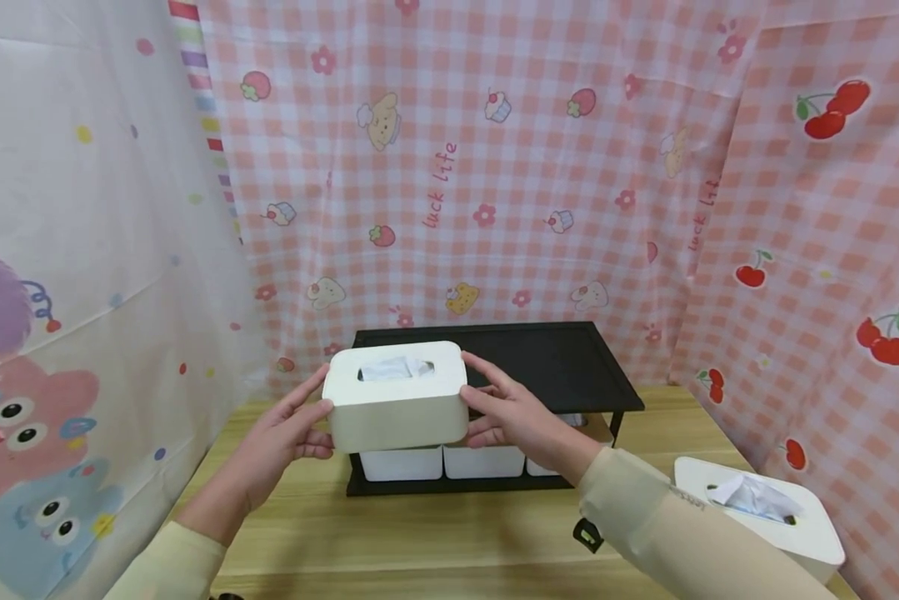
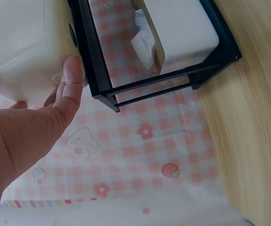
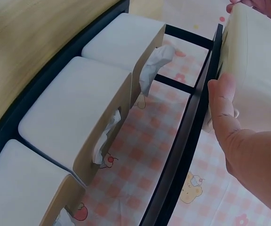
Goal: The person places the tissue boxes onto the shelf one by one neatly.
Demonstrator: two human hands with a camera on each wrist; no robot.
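Note:
Both hands hold a white tissue box [image 1: 397,427] at the left front of a black two-tier rack [image 1: 546,362], level with its top. White tissue shows in the box's oval slot. My left hand [image 1: 287,433] grips the left end, thumb at the front. At the opposite end, my right hand [image 1: 505,417] grips with thumb and fingers. The left wrist view has the box [image 2: 20,47] beside the rack's upper frame. On the lower tier stand three white tissue boxes with wood-toned tops, best seen in the right wrist view, including a middle box [image 3: 74,108].
Another white tissue box [image 1: 809,521] sits at the right of the wooden table [image 1: 389,546]. Near the right forearm lies a small black object [image 1: 587,535] with a greenish mark. Patterned curtains [image 1: 486,167] hang behind and at both sides.

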